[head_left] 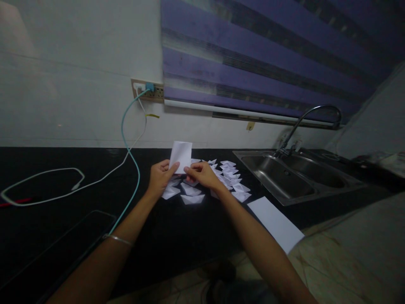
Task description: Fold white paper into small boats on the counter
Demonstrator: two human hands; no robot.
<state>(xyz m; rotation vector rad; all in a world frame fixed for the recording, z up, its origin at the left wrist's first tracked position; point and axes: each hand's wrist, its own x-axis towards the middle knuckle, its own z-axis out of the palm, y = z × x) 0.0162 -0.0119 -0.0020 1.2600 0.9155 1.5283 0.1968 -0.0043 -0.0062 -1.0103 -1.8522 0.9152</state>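
Between my two hands a small folded sheet of white paper [181, 155] is held upright above the black counter. My left hand [160, 176] pinches its lower left side, thumb across the front. At the lower right corner, my right hand [202, 174] grips it between thumb and fingers. Several folded white paper boats [192, 199] lie on the counter below and behind my hands. More paper boats [230, 171] sit in rows to the right, partly hidden by my right hand and forearm. A flat stack of white paper [276, 223] rests beside my right forearm, near the counter's front edge.
A steel double sink [278, 179] with a curved faucet [297, 122] is set in the counter [177, 236] at right. White and teal cables [138, 169] run from a wall socket [148, 90] across the left side. A dark flat panel [60, 253] lies at lower left.
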